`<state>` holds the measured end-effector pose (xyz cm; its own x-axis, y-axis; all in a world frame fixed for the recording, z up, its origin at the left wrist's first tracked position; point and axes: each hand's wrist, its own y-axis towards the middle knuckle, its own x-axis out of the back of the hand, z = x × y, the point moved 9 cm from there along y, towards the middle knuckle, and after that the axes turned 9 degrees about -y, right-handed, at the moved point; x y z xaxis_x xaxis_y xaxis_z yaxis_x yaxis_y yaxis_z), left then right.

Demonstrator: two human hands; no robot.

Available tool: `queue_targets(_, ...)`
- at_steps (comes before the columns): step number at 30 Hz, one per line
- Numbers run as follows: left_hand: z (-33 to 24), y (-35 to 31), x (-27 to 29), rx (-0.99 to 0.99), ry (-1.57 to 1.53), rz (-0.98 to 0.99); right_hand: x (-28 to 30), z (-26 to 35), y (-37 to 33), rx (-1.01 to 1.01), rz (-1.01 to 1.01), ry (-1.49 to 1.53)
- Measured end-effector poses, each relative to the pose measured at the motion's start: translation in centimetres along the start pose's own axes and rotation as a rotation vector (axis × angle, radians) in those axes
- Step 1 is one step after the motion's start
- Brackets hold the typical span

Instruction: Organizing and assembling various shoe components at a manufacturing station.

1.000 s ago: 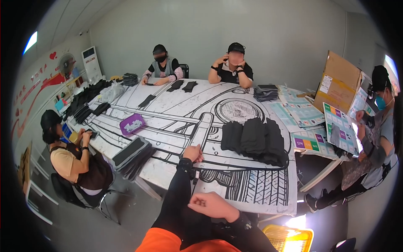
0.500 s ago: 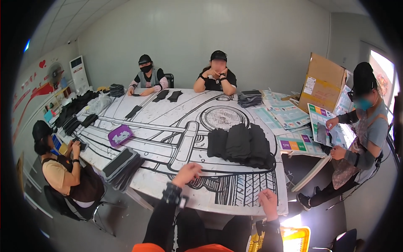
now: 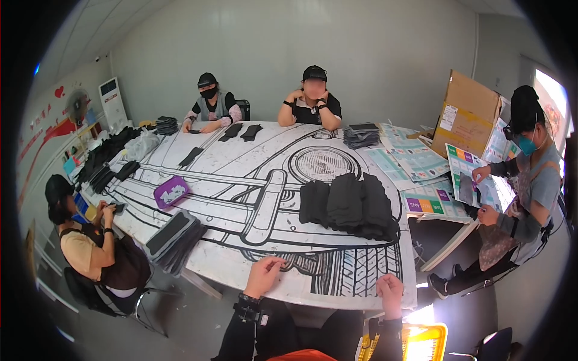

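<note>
My left hand (image 3: 265,276) is over the table's near edge, fingers loosely extended to the right, with nothing visible in it. Farther right, my right hand (image 3: 390,292) hovers at the near right corner, fingers curled in and nothing showing between them. Both wrists wear black bands. Beyond my hands lies a pile of dark folded cloth pieces (image 3: 346,207), apparently socks, in several overlapping stacks. Neither hand touches it. The white table (image 3: 283,290) carries a black line drawing of a car front.
Left of centre are a purple basket (image 3: 171,192) with white bits and a tall dark stack (image 3: 174,240). Co-workers sit at the left and far sides; another stands right, holding a printed card (image 3: 466,174). A yellow crate (image 3: 426,343) is below right; a cardboard box (image 3: 466,117) stands behind.
My left hand has drawn back toward me, away from the dark pile. The right hand has lowered slightly and its fingers have curled in more.
</note>
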<state>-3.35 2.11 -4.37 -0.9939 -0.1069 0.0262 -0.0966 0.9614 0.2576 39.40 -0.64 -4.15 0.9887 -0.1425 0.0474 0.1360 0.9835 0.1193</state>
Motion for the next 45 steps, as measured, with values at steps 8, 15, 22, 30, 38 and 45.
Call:
queue_targets(8,-0.9,-0.6,-0.8,0.119,-0.047,-0.034,0.4,0.1,-0.5,-0.002,-0.005,-0.004)
queue_targets(15,-0.2,-0.5,-0.5,0.125,-0.042,-0.020,0.6,-0.5,-0.4,0.004,0.027,-0.041)
queue_targets(22,-0.4,-0.2,-0.1,0.110,-0.171,-0.039,3.7,-0.5,-0.4,-0.138,-0.359,0.816)
queue_targets(30,0.3,-0.2,-0.9,0.122,-0.145,0.004,4.0,-0.8,-0.1,0.018,-0.257,0.209)
queue_targets(38,-12.5,-15.1,-14.4,0.486,-1.309,1.228,2.8,-0.8,0.2,-0.034,-0.209,0.212)
queue_targets(45,-7.2,-15.9,-18.1,0.651,-0.452,1.227,3.5,-0.6,0.5,-0.013,-0.235,0.223)
